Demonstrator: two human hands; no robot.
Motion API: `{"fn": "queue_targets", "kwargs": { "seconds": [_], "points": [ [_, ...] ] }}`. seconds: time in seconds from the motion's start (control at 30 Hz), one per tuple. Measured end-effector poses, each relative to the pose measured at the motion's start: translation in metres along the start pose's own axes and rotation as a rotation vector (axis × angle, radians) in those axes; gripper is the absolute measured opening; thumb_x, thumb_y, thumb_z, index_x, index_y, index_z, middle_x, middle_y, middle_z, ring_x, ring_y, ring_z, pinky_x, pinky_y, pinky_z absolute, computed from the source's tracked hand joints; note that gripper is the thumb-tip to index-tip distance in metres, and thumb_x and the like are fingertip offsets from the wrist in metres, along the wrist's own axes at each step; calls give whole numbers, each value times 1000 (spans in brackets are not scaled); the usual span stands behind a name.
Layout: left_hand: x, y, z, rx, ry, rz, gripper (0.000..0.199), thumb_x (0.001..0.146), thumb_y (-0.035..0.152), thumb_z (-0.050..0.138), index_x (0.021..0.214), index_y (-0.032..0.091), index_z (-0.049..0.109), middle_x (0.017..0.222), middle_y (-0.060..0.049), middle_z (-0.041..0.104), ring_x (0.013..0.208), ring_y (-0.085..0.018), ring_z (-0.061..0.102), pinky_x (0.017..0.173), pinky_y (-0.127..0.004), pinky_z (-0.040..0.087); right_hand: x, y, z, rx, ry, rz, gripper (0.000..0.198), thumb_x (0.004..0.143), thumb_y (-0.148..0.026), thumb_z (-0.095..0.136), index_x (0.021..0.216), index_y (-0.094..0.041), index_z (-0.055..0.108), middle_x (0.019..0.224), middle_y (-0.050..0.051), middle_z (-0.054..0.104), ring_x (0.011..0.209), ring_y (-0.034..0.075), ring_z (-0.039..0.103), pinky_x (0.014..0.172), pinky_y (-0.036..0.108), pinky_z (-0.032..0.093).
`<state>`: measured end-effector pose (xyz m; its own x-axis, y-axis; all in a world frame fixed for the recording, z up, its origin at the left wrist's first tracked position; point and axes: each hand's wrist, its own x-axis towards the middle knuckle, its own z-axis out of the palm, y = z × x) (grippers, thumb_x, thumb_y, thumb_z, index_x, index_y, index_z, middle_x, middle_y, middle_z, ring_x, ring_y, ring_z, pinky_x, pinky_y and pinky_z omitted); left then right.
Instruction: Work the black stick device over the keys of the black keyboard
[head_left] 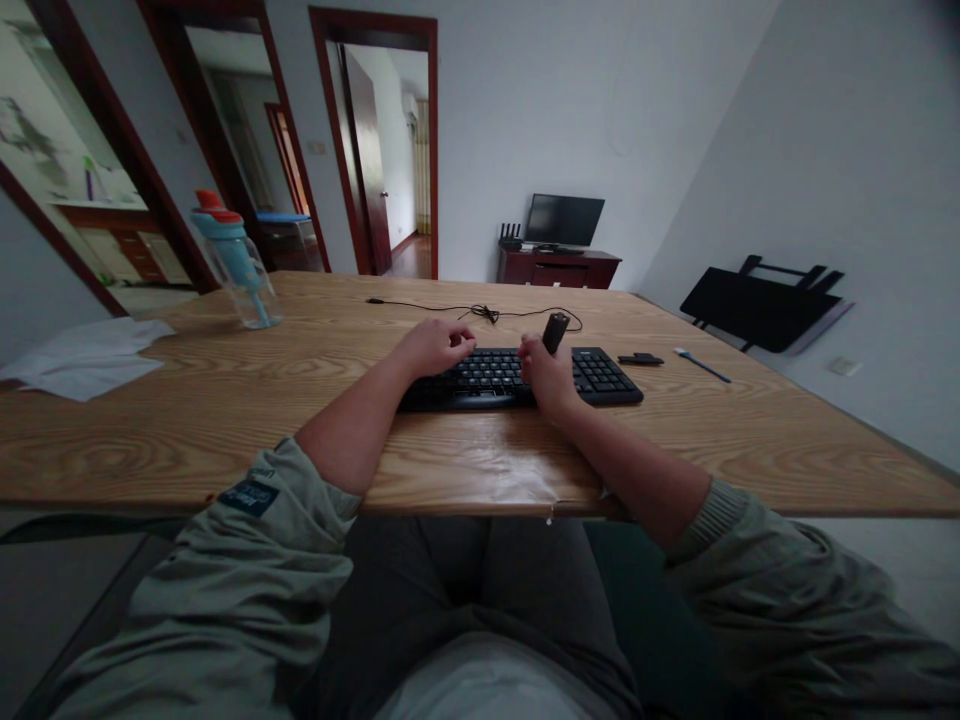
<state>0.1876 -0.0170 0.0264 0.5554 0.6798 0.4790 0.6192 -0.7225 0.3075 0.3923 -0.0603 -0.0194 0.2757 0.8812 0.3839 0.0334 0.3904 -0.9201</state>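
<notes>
A black keyboard (491, 378) lies near the front edge of the wooden table (465, 455). My left hand (435, 345) is curled over its left end, fingers bent down at the far edge and holding it; that corner is hidden beneath the hand. Above the right half of the keys, my right hand (550, 372) is closed around a dark cylindrical handle (556, 332) whose top end sticks up and leans slightly right. The lower end is hidden by the fingers, so its kind cannot be made out. A black cable (427, 304), tied in a bundle, runs behind the keyboard.
Right of the keyboard lie a small flat black piece (640, 359) and a thin blue-handled brush (705, 366). A clear bottle with an orange lid (238, 265) and white paper sheets (90, 358) are at the left. A monitor (564, 220) stands on a far cabinet.
</notes>
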Motion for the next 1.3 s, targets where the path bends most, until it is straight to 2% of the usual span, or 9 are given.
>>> {"fn": "queue_targets", "kwargs": {
  "seconds": [0.13,0.43,0.7,0.9,1.03,1.13,1.23,1.3],
  "points": [
    [1,-2,2,-10,-3,11,27,85,33,55,90,17,75,82,-5,73,71,-17,61,64,-26,41,0,3,-1,-119,-28,-54,35,82,-53,56,67,-22,55,52,-4,40,45,11,36,43,25,32],
    [0,-1,2,-9,-8,1,27,85,32,55,90,16,75,81,-4,74,72,-17,61,64,-27,41,5,-9,8,-311,-131,-198,41,85,-51,55,57,-20,56,51,-1,45,51,13,42,51,28,33],
    [0,1,-1,-1,-3,-7,29,86,34,55,90,15,76,78,-5,72,69,-16,60,63,-27,40,-4,-8,-6,-96,-94,-63,38,81,-58,59,67,-23,53,52,-4,42,46,12,40,46,27,34],
    [-3,14,5,6,-54,35,28,86,34,56,93,16,76,80,-5,73,69,-17,61,64,-27,41,1,-12,-17,65,-31,-56,30,83,-47,57,67,-22,52,52,-3,43,48,13,45,51,28,40],
    [-5,36,20,39,-172,187,27,87,34,57,99,19,76,84,-4,74,72,-17,63,67,-27,43,1,-13,-15,68,-25,-63,22,82,-38,55,67,-22,53,53,-3,45,49,14,48,54,28,42],
    [-6,51,30,110,-261,242,25,87,35,58,100,22,75,86,-4,74,75,-18,65,67,-26,44,-5,-17,-12,61,-25,-59,17,78,-32,54,65,-22,53,54,-3,46,51,13,49,54,27,42],
    [-6,58,38,204,-289,258,24,88,37,59,98,24,75,89,-4,75,80,-20,68,66,-27,45,-9,-21,-10,52,-37,-45,16,77,-32,53,65,-22,53,55,-3,49,53,13,50,54,27,43],
    [-5,59,43,252,-274,262,24,89,39,58,95,24,76,91,-5,75,82,-22,69,65,-27,45,-8,-23,-12,-3,-95,-62,16,77,-33,53,65,-22,54,56,-2,51,55,14,50,56,27,42]
  ]
}}
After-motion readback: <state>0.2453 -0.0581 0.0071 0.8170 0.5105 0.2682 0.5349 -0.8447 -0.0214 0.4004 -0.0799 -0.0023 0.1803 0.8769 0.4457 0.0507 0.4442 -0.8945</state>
